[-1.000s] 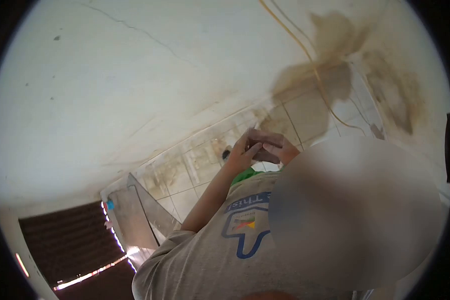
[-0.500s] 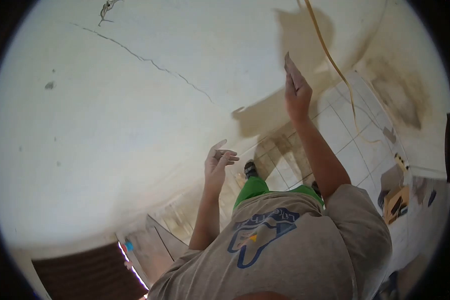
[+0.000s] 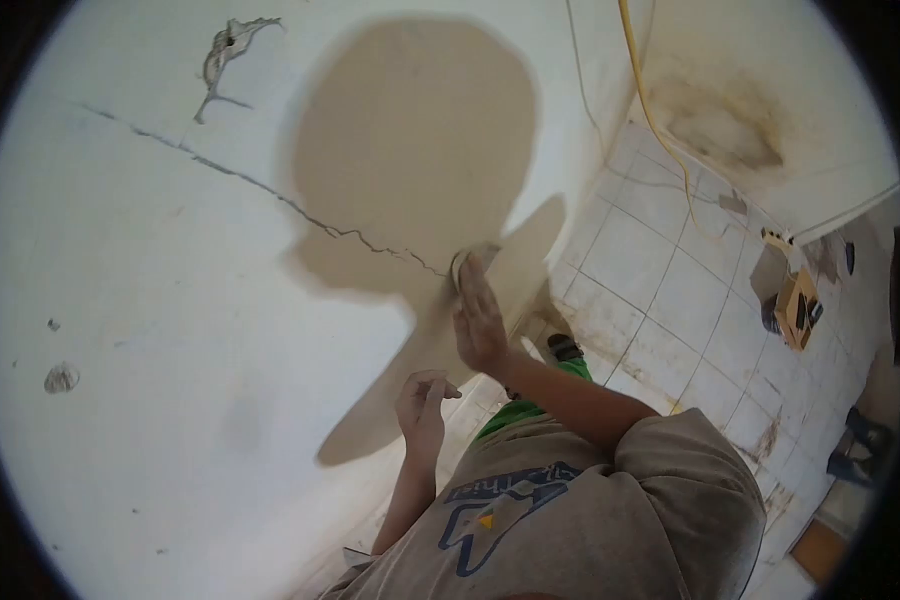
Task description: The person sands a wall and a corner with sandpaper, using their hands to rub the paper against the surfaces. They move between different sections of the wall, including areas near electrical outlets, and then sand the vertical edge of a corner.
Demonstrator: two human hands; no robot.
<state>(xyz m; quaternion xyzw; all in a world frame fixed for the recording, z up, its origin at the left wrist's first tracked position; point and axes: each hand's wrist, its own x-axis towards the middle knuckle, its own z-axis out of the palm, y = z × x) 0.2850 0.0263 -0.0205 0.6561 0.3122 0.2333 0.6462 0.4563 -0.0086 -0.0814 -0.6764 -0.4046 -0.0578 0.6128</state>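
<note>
My right hand [image 3: 482, 325] presses against the white wall [image 3: 220, 420], its fingers stretched over a thin folded piece like sandpaper [image 3: 459, 268]. Only the pale curved edge of that piece shows; the fingers hide the rest. It lies at the lower right end of a long jagged crack [image 3: 300, 210] in the wall. Lower and to the left, my left hand [image 3: 425, 405] hovers near the wall with loosely bent fingers, somewhat apart, and I see nothing in it. Shadows of my head and arms fall across the wall around the crack.
A chipped hole [image 3: 225, 60] and smaller pits mark the wall. A yellow cable [image 3: 650, 110] hangs at the upper right. On the tiled floor [image 3: 660, 270] stand an open cardboard box [image 3: 796, 308] with dark items and a pair of dark boots [image 3: 858, 450].
My right hand has come down and left from the air onto the wall at the crack's end. My left hand has dropped lower, its fingers more bent. The view has turned closer to the wall.
</note>
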